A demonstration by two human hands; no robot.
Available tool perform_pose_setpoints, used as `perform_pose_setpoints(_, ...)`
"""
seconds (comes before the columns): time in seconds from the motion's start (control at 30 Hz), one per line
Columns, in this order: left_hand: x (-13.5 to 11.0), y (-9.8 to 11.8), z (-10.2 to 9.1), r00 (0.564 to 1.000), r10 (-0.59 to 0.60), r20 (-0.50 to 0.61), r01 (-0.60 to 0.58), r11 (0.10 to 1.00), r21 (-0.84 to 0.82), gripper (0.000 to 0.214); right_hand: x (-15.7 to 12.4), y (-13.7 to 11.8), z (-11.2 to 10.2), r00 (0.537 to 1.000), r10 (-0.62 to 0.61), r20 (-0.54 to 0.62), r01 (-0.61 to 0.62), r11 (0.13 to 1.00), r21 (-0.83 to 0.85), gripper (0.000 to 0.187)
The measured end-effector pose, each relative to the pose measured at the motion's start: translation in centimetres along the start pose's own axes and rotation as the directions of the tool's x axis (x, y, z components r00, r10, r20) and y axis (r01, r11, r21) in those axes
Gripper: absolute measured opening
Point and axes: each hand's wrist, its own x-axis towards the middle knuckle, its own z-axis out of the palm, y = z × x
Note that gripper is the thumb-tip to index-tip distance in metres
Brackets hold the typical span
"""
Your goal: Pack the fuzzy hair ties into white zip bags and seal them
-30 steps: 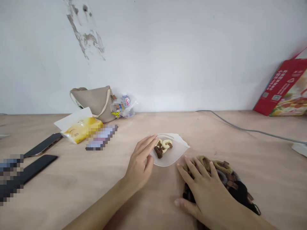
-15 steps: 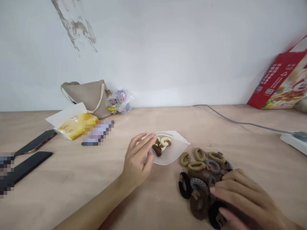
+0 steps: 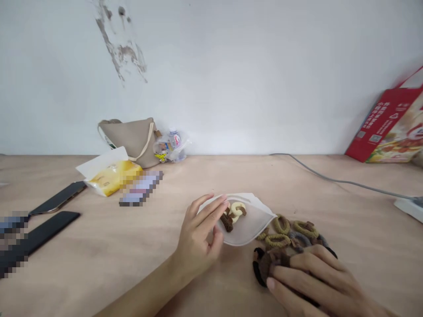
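Observation:
A small frosted plastic pouch (image 3: 247,229) lies on the wooden table with a cream and a brown hair tie (image 3: 234,213) inside. My left hand (image 3: 198,240) pinches the pouch's open left edge between thumb and fingers. To the right lies a pile of hair ties (image 3: 291,235) in olive, grey, brown and black. My right hand (image 3: 317,281) rests on the near side of that pile, its fingers curled over brown and black ties; whether it grips one is hidden.
Two dark phones (image 3: 49,213) lie at the left beside a yellow packet (image 3: 110,178). A beige bag (image 3: 132,138) and a clear bag with a bottle (image 3: 170,147) stand at the wall. A grey cable (image 3: 330,178) runs to a white block (image 3: 410,207). A red box (image 3: 393,127) leans far right.
My right hand pulled back off the pile toward me, uncovering the ties, then slid left along its near side. My left hand stayed at the pouch's edge.

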Motion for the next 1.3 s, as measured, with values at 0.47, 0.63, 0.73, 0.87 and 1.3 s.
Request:
perform_pose_setpoints(0.47, 0.2, -0.3, 0.5, 1.0, -0.002, 0.003, 0.002, 1.0, 0.0, 0.056, -4.5, 3.2, -0.9, 0.889, 0.456, 0.049, -0.457, 0.873, 0.167, 0.033)
perform_pose_setpoints(0.63, 0.2, -0.1, 0.6, 1.0, 0.003, -0.006, -0.003, 1.0, 0.015, 0.054, -4.7, 2.2, -1.2, 0.872, 0.425, 0.242, -0.477, 0.85, 0.225, 0.027)
perform_pose_setpoints(0.73, 0.2, -0.1, 0.6, 1.0, 0.001, -0.002, -0.001, 1.0, 0.021, 0.054, -3.4, 1.9, -0.1, 0.836, 0.438, 0.33, -0.505, 0.85, 0.152, 0.023)
perform_pose_setpoints(0.87, 0.1, -0.2, 0.6, 1.0, -0.001, 0.006, 0.001, 1.0, 0.021, 0.053, -2.3, 2.0, 1.3, 0.792, 0.437, 0.426, -0.508, 0.859, 0.064, 0.027)
perform_pose_setpoints(1.3, 0.2, -0.3, 0.4, 1.0, -0.009, 0.02, 0.01, 1.0, -0.024, 0.05, 2.7, 2.1, 1.1, 0.976, 0.207, 0.071, -0.214, 0.972, 0.097, 0.021)
